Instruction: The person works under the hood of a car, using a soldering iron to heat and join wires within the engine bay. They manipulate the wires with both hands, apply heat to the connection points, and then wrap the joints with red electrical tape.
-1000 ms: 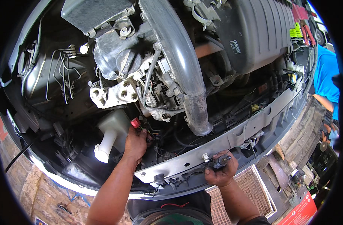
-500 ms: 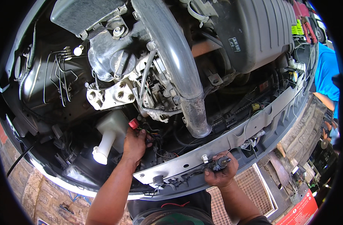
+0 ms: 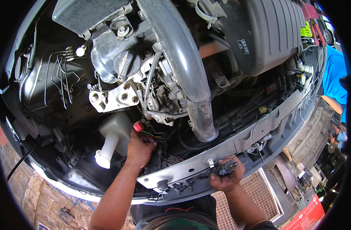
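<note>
My left hand (image 3: 140,151) reaches into the engine bay beside the white plastic reservoir (image 3: 114,134). Its fingers are closed on a bundle of thin coloured wires (image 3: 154,136), and a red connector (image 3: 137,126) sits just above the fingertips. Part of the bundle is hidden by the hand and by shadow. Over the front crossmember (image 3: 200,158), my right hand (image 3: 231,183) is wrapped round a dark cylindrical tool with a metal tip (image 3: 225,168); the tip points to the right. Its exact kind cannot be made out.
A thick black intake pipe (image 3: 187,65) curves down the middle, with the ribbed air-filter box (image 3: 263,38) to its right. Metal brake lines (image 3: 62,78) stand at left. Loose wires (image 3: 256,122) trail along the crossmember. A person in blue (image 3: 334,76) is at far right.
My left hand has shifted slightly, its fingers drawing closer together round the wires, and more of the coloured wires shows. The right hand holds its tool in nearly the same place.
</note>
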`<action>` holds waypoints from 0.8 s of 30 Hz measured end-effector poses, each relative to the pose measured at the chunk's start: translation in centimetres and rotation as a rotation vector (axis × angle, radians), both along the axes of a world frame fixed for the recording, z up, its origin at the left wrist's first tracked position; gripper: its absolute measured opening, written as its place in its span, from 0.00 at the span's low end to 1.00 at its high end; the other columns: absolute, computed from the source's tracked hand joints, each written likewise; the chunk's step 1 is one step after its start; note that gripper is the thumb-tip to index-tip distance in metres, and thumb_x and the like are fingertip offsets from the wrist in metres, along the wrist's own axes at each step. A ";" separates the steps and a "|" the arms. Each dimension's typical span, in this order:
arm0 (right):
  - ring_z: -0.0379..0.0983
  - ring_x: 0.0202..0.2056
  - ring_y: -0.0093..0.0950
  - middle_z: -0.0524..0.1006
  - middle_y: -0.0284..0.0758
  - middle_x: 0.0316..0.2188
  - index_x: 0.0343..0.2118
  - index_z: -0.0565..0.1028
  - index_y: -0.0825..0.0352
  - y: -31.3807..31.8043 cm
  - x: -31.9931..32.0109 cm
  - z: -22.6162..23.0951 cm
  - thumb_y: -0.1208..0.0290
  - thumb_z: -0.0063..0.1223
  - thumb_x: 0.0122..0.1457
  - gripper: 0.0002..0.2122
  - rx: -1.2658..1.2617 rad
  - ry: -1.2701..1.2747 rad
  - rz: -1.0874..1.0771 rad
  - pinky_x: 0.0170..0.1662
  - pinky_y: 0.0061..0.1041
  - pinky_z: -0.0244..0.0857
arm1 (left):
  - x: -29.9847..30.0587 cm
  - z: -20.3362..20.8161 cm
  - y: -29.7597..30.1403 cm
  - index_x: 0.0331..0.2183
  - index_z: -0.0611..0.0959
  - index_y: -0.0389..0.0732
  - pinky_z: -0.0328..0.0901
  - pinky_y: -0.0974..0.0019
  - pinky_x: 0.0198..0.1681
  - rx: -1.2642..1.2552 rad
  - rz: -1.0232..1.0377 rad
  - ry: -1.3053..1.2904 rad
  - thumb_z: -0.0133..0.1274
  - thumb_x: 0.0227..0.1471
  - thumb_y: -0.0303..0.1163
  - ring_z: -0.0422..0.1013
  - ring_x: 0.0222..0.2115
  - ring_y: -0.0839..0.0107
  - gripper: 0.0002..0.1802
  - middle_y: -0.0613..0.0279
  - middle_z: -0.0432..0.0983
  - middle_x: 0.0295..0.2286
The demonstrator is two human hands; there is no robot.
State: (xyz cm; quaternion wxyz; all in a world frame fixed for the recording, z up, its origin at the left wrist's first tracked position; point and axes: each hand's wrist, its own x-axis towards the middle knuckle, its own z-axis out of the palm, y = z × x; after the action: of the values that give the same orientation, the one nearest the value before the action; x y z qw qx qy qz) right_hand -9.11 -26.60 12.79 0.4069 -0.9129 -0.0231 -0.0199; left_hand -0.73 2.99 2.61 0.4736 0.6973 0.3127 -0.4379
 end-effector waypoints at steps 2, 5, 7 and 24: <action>0.79 0.24 0.33 0.80 0.36 0.27 0.67 0.63 0.63 0.1 -0.1 -0.1 0.59 0.71 0.53 0.39 0.011 -0.022 -0.014 0.26 0.30 0.75 | -0.3 -0.4 0.1 0.61 0.64 0.34 0.77 0.65 0.44 -0.005 -0.025 -0.007 0.65 0.51 0.15 0.80 0.38 0.68 0.39 0.56 0.81 0.39; 0.79 0.24 0.33 0.80 0.35 0.27 0.68 0.62 0.62 0.1 0.0 -0.1 0.59 0.71 0.54 0.40 -0.003 -0.023 -0.006 0.26 0.30 0.75 | 0.3 0.2 -0.7 0.62 0.64 0.35 0.79 0.62 0.43 -0.041 0.148 0.086 0.58 0.58 0.14 0.80 0.39 0.66 0.34 0.55 0.81 0.40; 0.79 0.24 0.33 0.81 0.35 0.28 0.71 0.60 0.60 -0.2 0.3 0.3 0.59 0.71 0.54 0.43 -0.028 0.033 0.032 0.26 0.30 0.75 | 0.8 1.1 -1.1 0.63 0.64 0.37 0.80 0.60 0.43 -0.050 0.223 0.109 0.53 0.63 0.15 0.80 0.40 0.66 0.30 0.54 0.81 0.41; 0.79 0.24 0.34 0.81 0.35 0.28 0.69 0.61 0.63 -0.2 -0.1 0.0 0.60 0.70 0.53 0.42 -0.013 0.009 0.012 0.25 0.31 0.75 | 0.6 0.5 -0.4 0.67 0.65 0.40 0.78 0.64 0.44 -0.214 0.323 0.149 0.51 0.66 0.18 0.82 0.42 0.65 0.31 0.53 0.82 0.42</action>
State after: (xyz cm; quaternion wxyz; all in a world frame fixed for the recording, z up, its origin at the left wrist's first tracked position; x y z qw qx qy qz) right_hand -9.17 -26.75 12.82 0.4012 -0.9155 -0.0269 -0.0133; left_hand -0.14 2.61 3.09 0.5846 0.5496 0.4063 -0.4372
